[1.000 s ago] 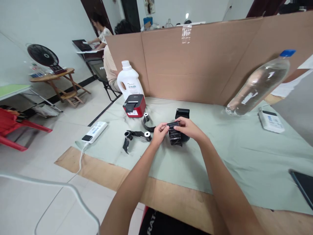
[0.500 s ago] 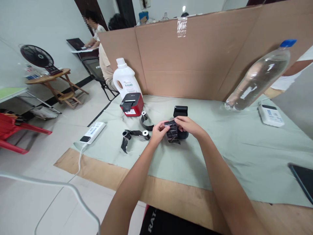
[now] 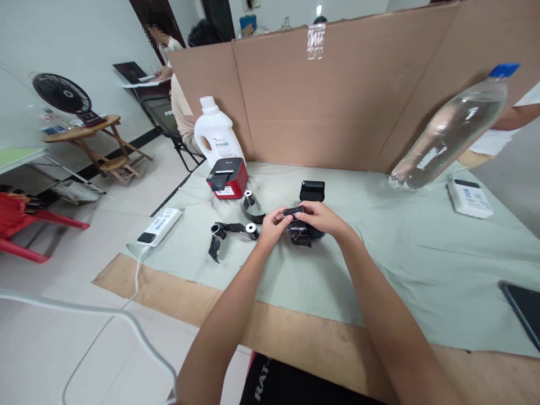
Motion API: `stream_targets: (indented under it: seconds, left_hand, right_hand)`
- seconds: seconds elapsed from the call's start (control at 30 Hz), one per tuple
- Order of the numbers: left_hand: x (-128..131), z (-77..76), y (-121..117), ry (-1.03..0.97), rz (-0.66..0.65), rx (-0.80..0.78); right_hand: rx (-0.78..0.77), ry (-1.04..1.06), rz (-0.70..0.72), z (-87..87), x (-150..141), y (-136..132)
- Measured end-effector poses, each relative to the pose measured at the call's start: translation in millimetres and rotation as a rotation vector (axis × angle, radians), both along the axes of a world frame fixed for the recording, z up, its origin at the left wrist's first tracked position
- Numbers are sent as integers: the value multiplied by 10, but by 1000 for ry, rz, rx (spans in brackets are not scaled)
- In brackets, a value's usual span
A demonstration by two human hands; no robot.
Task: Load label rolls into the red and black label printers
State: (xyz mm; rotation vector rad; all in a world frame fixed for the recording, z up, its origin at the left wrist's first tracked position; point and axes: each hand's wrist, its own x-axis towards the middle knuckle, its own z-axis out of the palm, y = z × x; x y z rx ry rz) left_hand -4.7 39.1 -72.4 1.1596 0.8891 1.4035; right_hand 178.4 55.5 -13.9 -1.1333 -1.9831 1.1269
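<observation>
A black paper-like roll (image 3: 293, 211) is held level between both hands, a creased, glossy strip (image 3: 299, 234) hanging from it toward the cloth. My left hand (image 3: 275, 226) pinches its left end with thumb and fingers. At the other end, my right hand (image 3: 321, 218) closes on it from above. Just behind the hands stands a small black device (image 3: 313, 190) with its lid raised; my right hand hides part of its body. To the left lie loose black rolls (image 3: 252, 230) with unwound strips. Farther back sits a red and black printer (image 3: 228, 178) with a black strip at its front.
A white jug (image 3: 219, 132) stands behind the printer, against a cardboard screen (image 3: 316, 112). A tilted water bottle (image 3: 449, 132) leans at the right. White boxes (image 3: 160, 226) with dark panels sit at both sides, one with a cable. A phone (image 3: 523, 312) lies at the right edge.
My right hand's thumb and fingers have shifted slightly down and left along the roll. The strip below it has bunched a little. The view has tilted slightly.
</observation>
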Motion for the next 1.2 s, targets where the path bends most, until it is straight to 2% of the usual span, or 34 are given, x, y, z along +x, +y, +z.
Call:
stream_targets:
  seconds: [0.47, 0.7, 0.87, 1.03, 1.2]
  left_hand:
    - [2, 27, -28, -27, 3, -28]
    - [-4, 31, -10, -62, -21, -44]
    - [14, 15, 15, -105, -51, -49]
    - [20, -13, 35, -162, -107, -48]
    - [-22, -4, 14, -129, -91, -8]
  right_hand:
    - [-1, 2, 0, -23, -36, -12]
    - [184, -54, -134, 48, -189, -116]
    - [223, -75, -174, 48, -239, -146]
    - [196, -73, -197, 34, -221, -103]
    - [20, 15, -150, 28, -207, -70]
